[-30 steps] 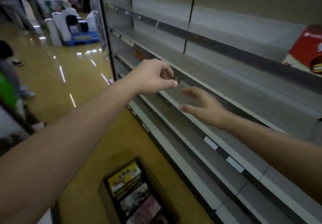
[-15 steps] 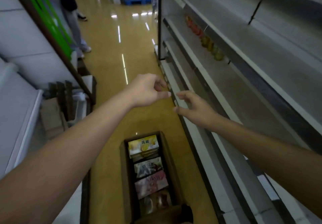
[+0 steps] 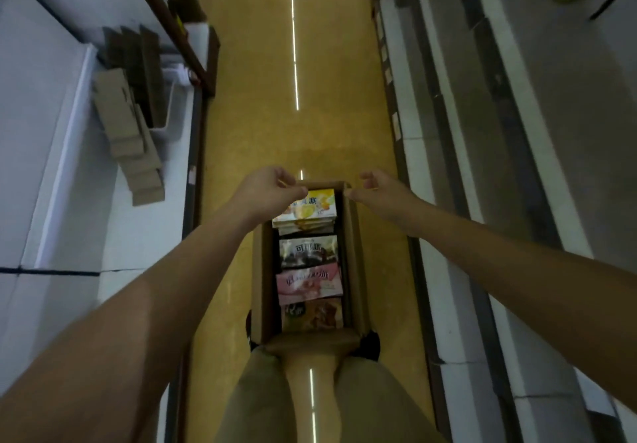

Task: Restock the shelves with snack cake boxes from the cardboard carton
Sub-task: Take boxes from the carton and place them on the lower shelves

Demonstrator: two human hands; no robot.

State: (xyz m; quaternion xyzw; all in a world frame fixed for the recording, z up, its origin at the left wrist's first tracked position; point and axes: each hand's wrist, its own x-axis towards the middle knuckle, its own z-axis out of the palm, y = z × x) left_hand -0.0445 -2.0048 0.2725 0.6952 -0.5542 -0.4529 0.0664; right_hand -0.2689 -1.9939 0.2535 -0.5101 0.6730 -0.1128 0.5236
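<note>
Now your left hand (image 3: 272, 189), right hand (image 3: 379, 191) bracket carton's (image 3: 356, 253) far-end yellow box (image 3: 315, 210), pre-lift; right loose, empty; left's grip unclear.

A glossy yellow floor (image 3: 262, 125) ran between shelving. On it, directly beneath the left fingers (image 3: 292, 188) and right fingers (image 3: 360, 194), stood an open cardboard carton (image 3: 357, 256). Far left of the left fingers, flattened cardboard pieces (image 3: 127, 125) lay on a white shelf (image 3: 62, 184).

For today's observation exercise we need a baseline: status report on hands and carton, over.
Left grip curled over yellow snack cake box, hold unclear. Right grip loose at cardboard carton far corner. Nothing blocking.
</note>
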